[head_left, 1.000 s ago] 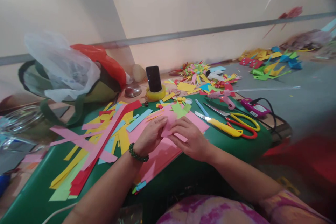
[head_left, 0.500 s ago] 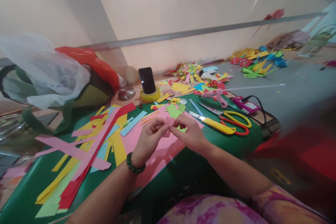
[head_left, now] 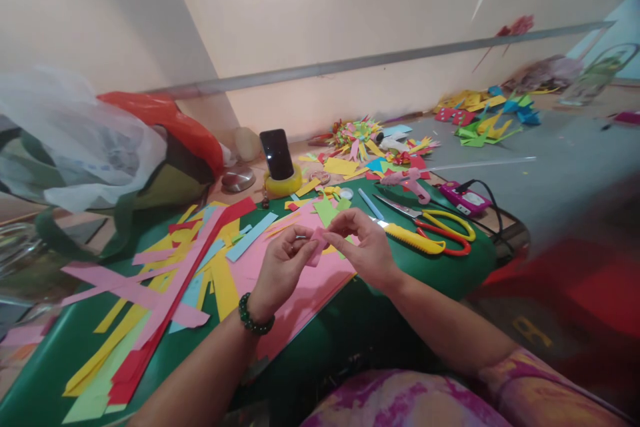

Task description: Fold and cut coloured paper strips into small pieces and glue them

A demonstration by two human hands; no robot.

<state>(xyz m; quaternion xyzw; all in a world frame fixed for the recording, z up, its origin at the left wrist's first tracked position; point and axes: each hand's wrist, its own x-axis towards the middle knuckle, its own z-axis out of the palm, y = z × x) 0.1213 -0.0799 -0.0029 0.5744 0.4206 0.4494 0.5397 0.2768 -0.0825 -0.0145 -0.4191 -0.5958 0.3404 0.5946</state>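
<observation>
Clock centre was the small pink paper piece (head_left: 316, 250), 12 pointing away from you. Your left hand (head_left: 280, 263) gripped it between thumb and fingers; your right hand (head_left: 367, 250) was closed too, thumb and fingertip pinching its edge at 1 o'clock. It sat raised over the pink sheets (head_left: 300, 300); its folds were too small to read. Judged risk: uneven pull between the two pinches could crease or tear it; if dropped, it could get lost against the same-coloured sheets. Loose paper strips (head_left: 165, 300) fanned across the green surface (head_left: 450, 273) at 8 to 9 o'clock; a sweep of your left hand could scatter them. The yellow cutter (head_left: 415, 239) lay at 3 o'clock, blade toward your right hand: lowering that hand carelessly might cause a cut. Scissors (head_left: 423, 217) lay just beyond, then a pink glue gun (head_left: 410, 180) at 2 o'clock; heat could not be told, so a touch might burn. Farther, a phone (head_left: 277, 155) stood propped at the yellow tape roll (head_left: 283, 185), 11 o'clock; a bump might topple it.
</observation>
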